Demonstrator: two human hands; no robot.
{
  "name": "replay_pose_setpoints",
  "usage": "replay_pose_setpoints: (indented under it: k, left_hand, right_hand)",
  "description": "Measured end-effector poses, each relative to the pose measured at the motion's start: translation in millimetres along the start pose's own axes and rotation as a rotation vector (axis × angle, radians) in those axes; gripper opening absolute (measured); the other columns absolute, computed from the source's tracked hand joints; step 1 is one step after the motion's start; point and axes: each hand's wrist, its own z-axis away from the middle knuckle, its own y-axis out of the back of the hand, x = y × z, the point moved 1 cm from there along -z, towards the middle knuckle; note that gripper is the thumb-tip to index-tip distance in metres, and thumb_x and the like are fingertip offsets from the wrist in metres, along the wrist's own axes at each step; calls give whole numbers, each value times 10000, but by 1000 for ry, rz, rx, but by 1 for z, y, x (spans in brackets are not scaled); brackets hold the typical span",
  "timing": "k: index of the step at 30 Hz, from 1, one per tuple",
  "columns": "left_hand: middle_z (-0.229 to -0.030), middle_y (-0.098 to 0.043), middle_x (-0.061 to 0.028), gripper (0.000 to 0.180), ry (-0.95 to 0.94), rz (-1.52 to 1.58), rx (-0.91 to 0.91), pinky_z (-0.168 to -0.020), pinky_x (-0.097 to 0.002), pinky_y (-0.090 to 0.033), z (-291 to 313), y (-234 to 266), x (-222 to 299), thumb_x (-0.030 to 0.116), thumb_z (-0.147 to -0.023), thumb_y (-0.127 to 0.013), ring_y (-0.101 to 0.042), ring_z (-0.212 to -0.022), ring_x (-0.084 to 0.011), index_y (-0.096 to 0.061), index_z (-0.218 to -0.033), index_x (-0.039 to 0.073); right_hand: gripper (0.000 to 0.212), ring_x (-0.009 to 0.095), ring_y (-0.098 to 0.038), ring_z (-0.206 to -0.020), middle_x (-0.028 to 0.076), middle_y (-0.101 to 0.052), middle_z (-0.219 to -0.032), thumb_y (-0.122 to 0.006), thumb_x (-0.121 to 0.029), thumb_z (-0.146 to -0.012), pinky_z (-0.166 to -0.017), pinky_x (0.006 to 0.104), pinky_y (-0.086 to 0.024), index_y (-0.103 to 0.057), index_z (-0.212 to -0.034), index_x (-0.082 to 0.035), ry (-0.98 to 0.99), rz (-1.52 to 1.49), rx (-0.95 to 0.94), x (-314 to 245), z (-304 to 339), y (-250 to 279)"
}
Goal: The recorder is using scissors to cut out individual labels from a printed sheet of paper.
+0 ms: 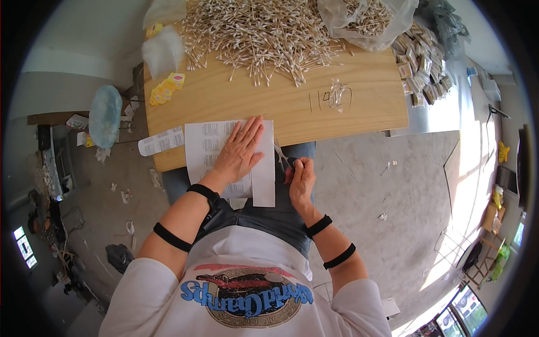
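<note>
My left hand (pixel 241 150) lies flat with its fingers stretched out on a white sheet of printed labels (pixel 201 147). The sheet rests at the near edge of the wooden table (pixel 236 101), and its lower part hangs over my lap. At the sheet's right edge my right hand (pixel 302 181) is closed around the dark handles of a pair of scissors (pixel 282 155). Their blades point away from me along that edge; whether they touch the paper I cannot tell. A narrow strip of printed labels (pixel 161 142) lies left of the sheet, partly past the table edge.
A big heap of cotton swabs (pixel 258 36) covers the far side of the table, beside a clear plastic bag of swabs (pixel 365 19). Small yellow cards (pixel 167 88) lie at the left. Many small packs (pixel 421 64) are piled at the right. A blue round stool (pixel 105 117) stands left.
</note>
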Motion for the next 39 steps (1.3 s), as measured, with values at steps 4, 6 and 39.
replay_pose_setpoints:
  k: [4,6,39]
  left_hand:
    - [-1537,-169,-130,655,6,28,-1,-1162,-440,-120,2,2,0,195,-898,-529,-149,-1423,-281,-223,-1447,12]
    - [-1536,-179,-126,651,10,88,39,-1159,-443,-133,2,3,-1,166,-889,-540,-161,-1421,-284,-235,-1445,17]
    - [-1536,-191,-97,659,4,-47,35,-1166,-404,-136,2,-2,0,186,-881,-553,-165,-1422,-241,-246,-1441,24]
  right_hand:
    - [213,134,-631,-615,91,-643,-732,-478,-204,-984,-544,257,-506,-549,-958,-4,51,138,-221,-8,-12,10]
    - [233,144,-648,-652,99,-656,-753,-479,-212,-985,-570,261,-521,-564,-963,3,-83,-24,-324,-8,-16,8]
    - [221,121,-609,-611,68,-650,-689,-497,-171,-976,-593,254,-496,-600,-896,7,-22,-189,-137,5,-17,-4]
